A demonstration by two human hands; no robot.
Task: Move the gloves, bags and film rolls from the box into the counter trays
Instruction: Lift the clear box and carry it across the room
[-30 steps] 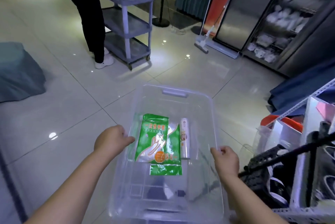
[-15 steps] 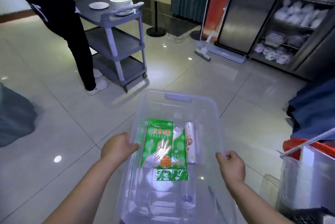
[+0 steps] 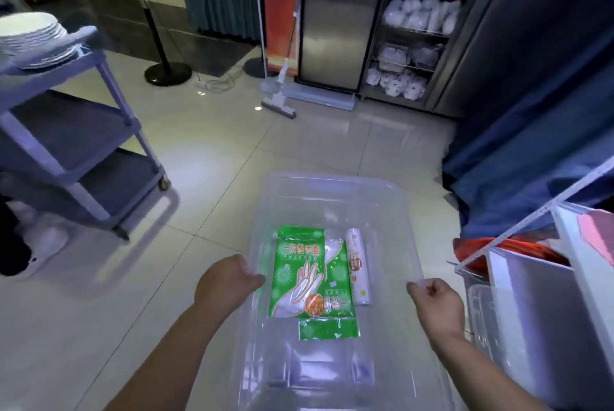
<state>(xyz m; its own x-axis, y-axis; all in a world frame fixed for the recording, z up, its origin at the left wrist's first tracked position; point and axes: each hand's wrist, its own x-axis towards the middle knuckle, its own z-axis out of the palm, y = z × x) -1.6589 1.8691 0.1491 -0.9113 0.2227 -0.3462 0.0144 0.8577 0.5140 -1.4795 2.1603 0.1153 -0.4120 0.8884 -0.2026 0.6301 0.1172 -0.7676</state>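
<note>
I carry a clear plastic box (image 3: pixel 332 184) in front of me, above the tiled floor. My left hand (image 3: pixel 224 281) grips its left rim and my right hand (image 3: pixel 437 304) grips its right rim. Flat on the box's bottom lies a green pack of disposable gloves (image 3: pixel 305 277), with a second green pack (image 3: pixel 329 327) showing from under its near end. A white film roll (image 3: pixel 358 267) lies along the right side of the packs.
A grey three-shelf cart (image 3: pixel 83 131) with stacked white plates (image 3: pixel 33 36) stands at the left. A mop (image 3: pixel 277 101) leans by a steel cabinet (image 3: pixel 332 18); wire shelves hold packed goods (image 3: pixel 415 28). Blue cloth (image 3: pixel 531 144) and white bins (image 3: pixel 538 311) crowd the right.
The view has swung to the right: the cart and plates slid to the left edge, the cabinet and shelves came closer. Both hands keep their grip on the box.
</note>
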